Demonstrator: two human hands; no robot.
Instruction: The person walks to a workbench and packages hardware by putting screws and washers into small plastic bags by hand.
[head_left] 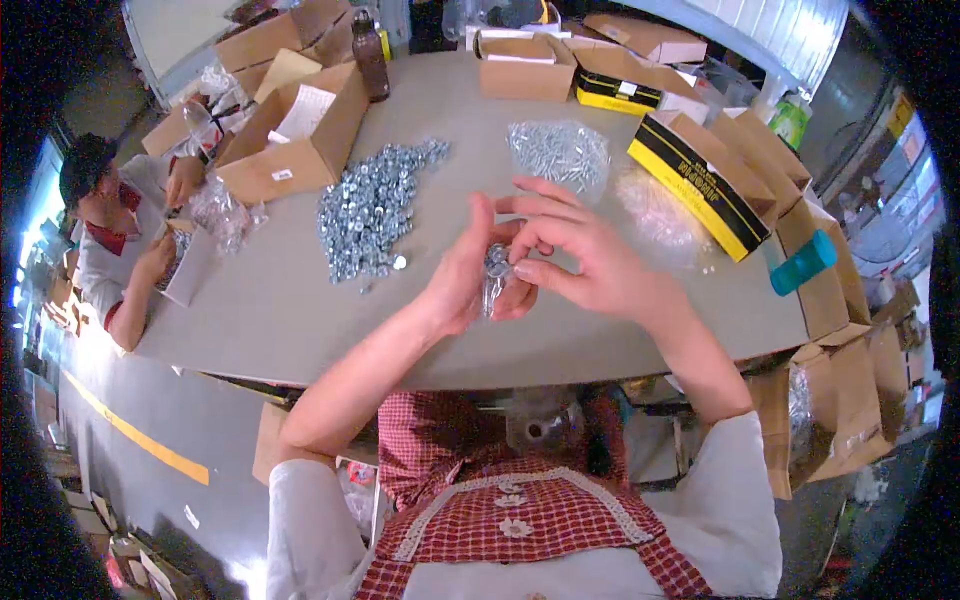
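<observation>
My left hand is closed around a small clear plastic bag, held upright over the front of the table. Shiny metal hardware pieces show at the top of the bag; their exact kind is too small to make out. My right hand meets it from the right, its thumb and fingertips pinched at the bag's upper edge, the other fingers curved above. Just beyond my left hand lies a loose pile of small zinc-coloured hardware. Behind my hands is a clear bag of screws.
Empty-looking clear plastic bags lie at the right beside a black-and-yellow box. A teal cylinder rests on cartons at the right edge. An open carton and a brown bottle stand back left. A co-worker sits left.
</observation>
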